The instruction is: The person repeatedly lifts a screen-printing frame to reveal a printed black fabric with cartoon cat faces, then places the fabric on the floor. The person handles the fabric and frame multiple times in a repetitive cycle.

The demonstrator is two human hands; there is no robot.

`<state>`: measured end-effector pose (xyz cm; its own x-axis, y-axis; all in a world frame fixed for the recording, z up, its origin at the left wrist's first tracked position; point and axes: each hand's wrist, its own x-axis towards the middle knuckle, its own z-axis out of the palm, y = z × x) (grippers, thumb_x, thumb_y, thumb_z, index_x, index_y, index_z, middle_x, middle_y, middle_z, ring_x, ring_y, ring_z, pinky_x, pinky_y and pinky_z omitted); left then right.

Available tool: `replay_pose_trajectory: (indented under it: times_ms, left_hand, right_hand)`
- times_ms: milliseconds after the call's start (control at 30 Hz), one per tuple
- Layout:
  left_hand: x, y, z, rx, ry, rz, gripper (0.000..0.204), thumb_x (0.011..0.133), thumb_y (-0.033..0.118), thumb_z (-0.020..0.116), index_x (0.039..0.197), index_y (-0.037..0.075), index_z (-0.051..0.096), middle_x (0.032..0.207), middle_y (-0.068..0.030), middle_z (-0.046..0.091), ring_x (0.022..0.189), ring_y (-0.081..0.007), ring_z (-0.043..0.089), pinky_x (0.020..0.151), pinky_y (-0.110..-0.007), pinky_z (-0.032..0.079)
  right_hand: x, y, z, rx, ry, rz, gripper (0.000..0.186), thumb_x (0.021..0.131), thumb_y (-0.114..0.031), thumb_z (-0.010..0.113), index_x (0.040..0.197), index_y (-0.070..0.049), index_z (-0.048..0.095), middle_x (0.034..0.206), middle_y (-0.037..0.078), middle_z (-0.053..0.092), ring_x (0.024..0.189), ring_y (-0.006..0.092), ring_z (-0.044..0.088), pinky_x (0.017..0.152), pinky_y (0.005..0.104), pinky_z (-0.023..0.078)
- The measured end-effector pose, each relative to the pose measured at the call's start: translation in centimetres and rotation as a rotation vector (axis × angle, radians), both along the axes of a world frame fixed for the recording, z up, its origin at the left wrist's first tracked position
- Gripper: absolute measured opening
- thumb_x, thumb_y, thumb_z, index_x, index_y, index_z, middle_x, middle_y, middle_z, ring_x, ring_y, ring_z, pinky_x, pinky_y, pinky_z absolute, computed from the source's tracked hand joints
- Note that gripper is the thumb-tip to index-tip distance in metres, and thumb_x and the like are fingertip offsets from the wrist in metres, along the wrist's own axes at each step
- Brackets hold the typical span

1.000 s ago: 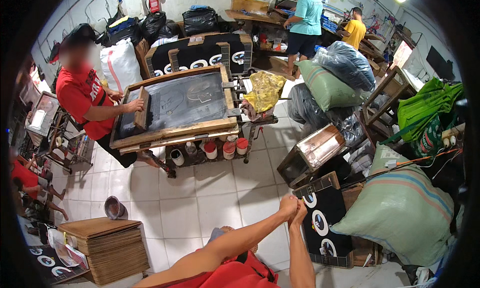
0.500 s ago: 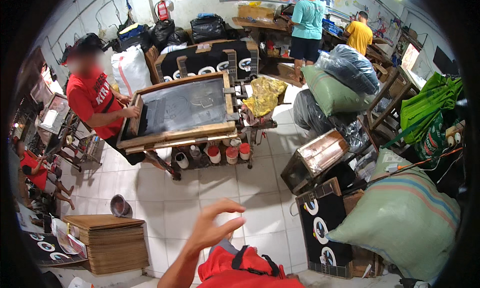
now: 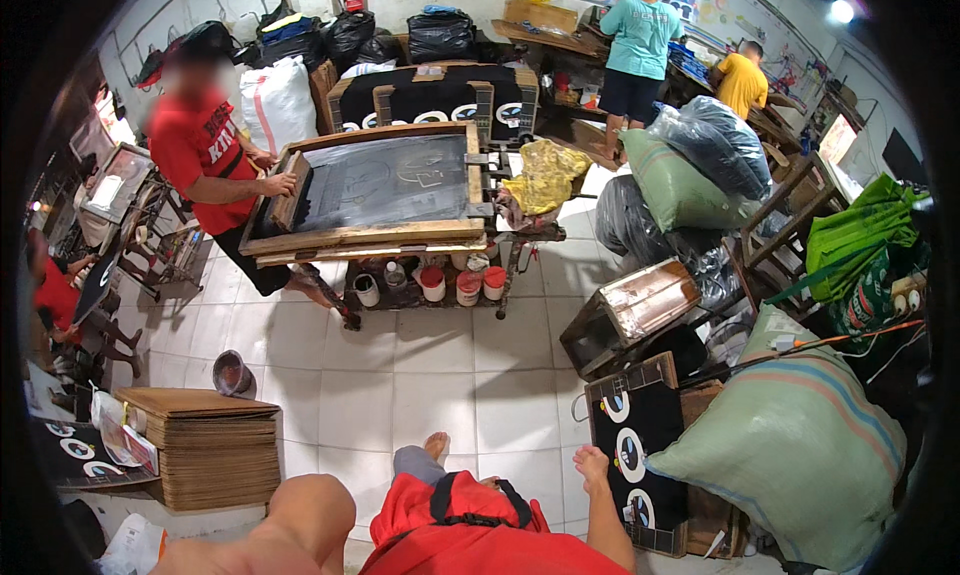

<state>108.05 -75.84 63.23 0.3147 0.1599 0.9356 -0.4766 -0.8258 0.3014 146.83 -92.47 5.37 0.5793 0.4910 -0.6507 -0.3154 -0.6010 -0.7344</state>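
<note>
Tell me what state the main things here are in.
Right hand: nothing visible in it
Left hand: out of view
Printed black cloth: spread flat
Framed screen: lying down
Wooden bar: held by a co-worker's hand
Nearer green sack: bulging
Brown sheets: stacked
Lamp: lit

The right hand (image 3: 592,465) could pass forward and left over the tiled floor (image 3: 430,400) toward the cardboard stack (image 3: 222,460); the black printed panel (image 3: 610,443) blocks the floor's right edge, the wooden-framed screen (image 3: 365,237) its far edge.
</note>
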Motion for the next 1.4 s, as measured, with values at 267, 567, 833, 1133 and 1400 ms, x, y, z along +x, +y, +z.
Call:
replay_pose_trajectory:
  times_ms: [267,567,833,1133,1400]
  left_hand:
    - [-6.4,5.4,-3.2,-0.008,0.278,0.379,0.022,0.065,0.010,0.070,0.087,0.013,0.063,0.085,-0.0009,0.056,0.072,-0.0147,0.059,0.064,-0.029,0.046]
    - [-10.2,18.3,-47.5,-0.977,1.189,0.360,0.054,0.075,0.045,0.070,0.111,0.004,0.064,0.101,-0.0175,0.066,0.090,-0.0289,0.064,0.080,-0.039,0.050]
    - [-17.0,10.0,-65.2,-0.878,2.053,-0.562,0.070,0.074,0.044,0.060,0.123,-0.006,0.050,0.124,-0.0222,0.054,0.109,-0.0330,0.055,0.095,-0.040,0.041]
    - [-22.6,12.5,-71.9,-1.108,1.732,0.308,0.036,0.081,0.032,0.062,0.101,0.004,0.067,0.099,-0.0140,0.067,0.086,-0.0252,0.062,0.078,-0.038,0.048]
    - [-24.6,10.0,-70.5,-1.077,1.636,0.346,0.033,0.080,0.029,0.064,0.094,-0.001,0.068,0.083,-0.0127,0.066,0.068,-0.0220,0.061,0.060,-0.035,0.050]
  right_hand:
    - [-8.2,-1.8,-1.0,0.006,0.590,-0.182,0.032,0.088,-0.023,0.056,0.117,-0.010,0.055,0.110,0.008,0.061,0.094,0.0277,0.060,0.078,0.0475,0.047]
    - [-20.8,-2.5,-5.5,-0.516,0.141,0.222,0.035,0.088,-0.033,0.055,0.112,-0.009,0.060,0.101,0.011,0.064,0.091,0.0259,0.061,0.075,0.0466,0.047]
    - [-26.4,1.0,-5.0,-0.412,0.186,0.078,0.035,0.087,-0.033,0.056,0.110,-0.007,0.062,0.094,0.011,0.064,0.081,0.0234,0.060,0.069,0.0424,0.048]
    - [-26.8,1.3,-6.4,-0.596,0.028,0.756,0.035,0.085,-0.033,0.057,0.107,-0.005,0.064,0.085,0.012,0.064,0.071,0.0205,0.060,0.063,0.0377,0.049]
    - [-25.9,6.1,-5.6,-0.302,0.067,0.230,0.030,0.079,-0.016,0.067,0.105,-0.001,0.063,0.084,0.008,0.064,0.072,0.0169,0.060,0.059,0.0313,0.046]
